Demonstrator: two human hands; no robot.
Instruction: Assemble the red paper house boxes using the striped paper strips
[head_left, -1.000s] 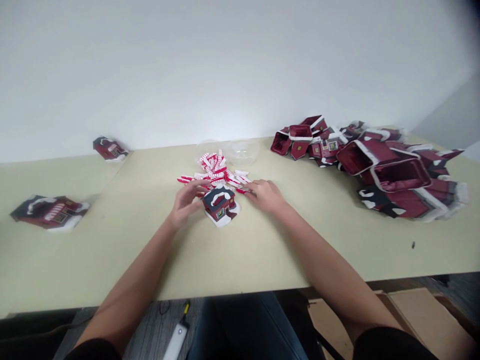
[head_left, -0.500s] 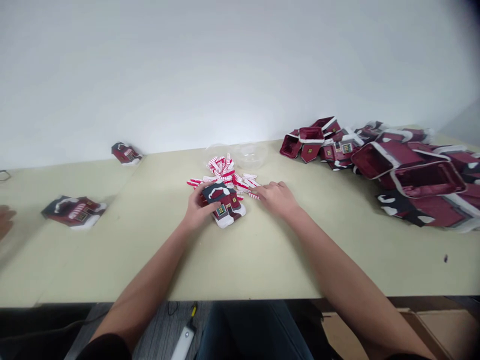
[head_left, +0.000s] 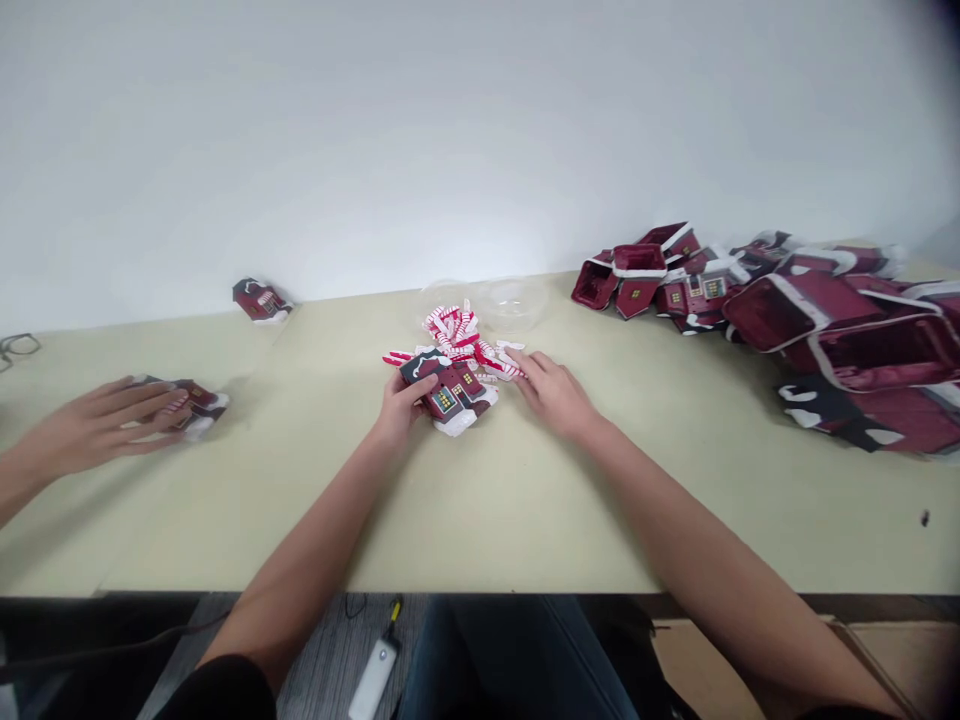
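Note:
My left hand (head_left: pixel 403 405) is closed around the left side of a small dark-red toy house (head_left: pixel 457 393) with a snowy roof and base, tilted so its front faces up. Behind the house lies a pile of red-and-white striped sticks (head_left: pixel 454 330). My right hand (head_left: pixel 556 392) reaches to the pile's right edge, its fingers apart over the nearest sticks. Whether any stick is pinched there is hard to see.
A co-worker's hand (head_left: pixel 112 425) rests on another house (head_left: pixel 202 405) at left. One more house (head_left: pixel 261 300) stands by the wall. Many hollow red houses (head_left: pixel 832 340) are heaped at right. Clear plastic tubs (head_left: pixel 517 303) sit behind the sticks. Glasses (head_left: pixel 21 345) lie far left.
The co-worker's hand has come in from the left onto the nearer left house. My left hand still holds its house; my right hand's fingers have shifted slightly among the sticks.

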